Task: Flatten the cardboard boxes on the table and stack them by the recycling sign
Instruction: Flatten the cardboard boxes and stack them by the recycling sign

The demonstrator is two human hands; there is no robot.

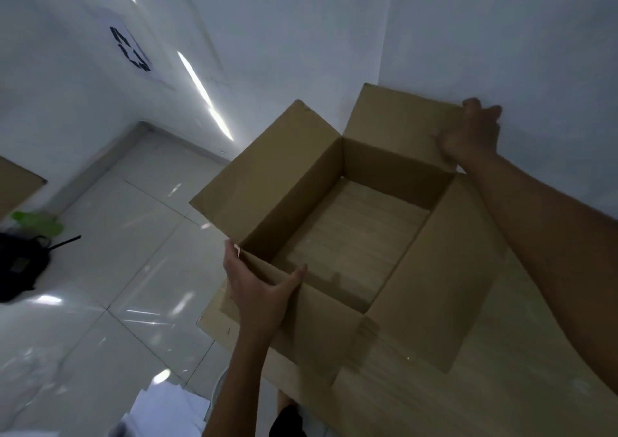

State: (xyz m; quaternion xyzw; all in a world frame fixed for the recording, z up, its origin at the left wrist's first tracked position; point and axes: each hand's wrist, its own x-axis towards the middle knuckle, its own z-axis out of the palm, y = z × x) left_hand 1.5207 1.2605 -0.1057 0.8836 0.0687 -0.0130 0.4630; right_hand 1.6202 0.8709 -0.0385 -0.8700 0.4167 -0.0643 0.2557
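Observation:
A brown cardboard box (291,182) stands open on the light wooden table (485,386), all flaps spread outward; through it I see table wood, so it has no bottom. My left hand (259,289) grips the near wall of the box at its left corner, thumb inside. My right hand (470,135) holds the far flap's right edge against the white wall. The recycling sign (131,50) hangs on the wall at the upper left. A piece of flat cardboard (16,185) leans at the far left edge.
The glossy white tiled floor (117,269) lies left of the table. A black bag (20,266) and something green (36,222) sit on the floor at the left. White sheets (167,406) lie near the bottom.

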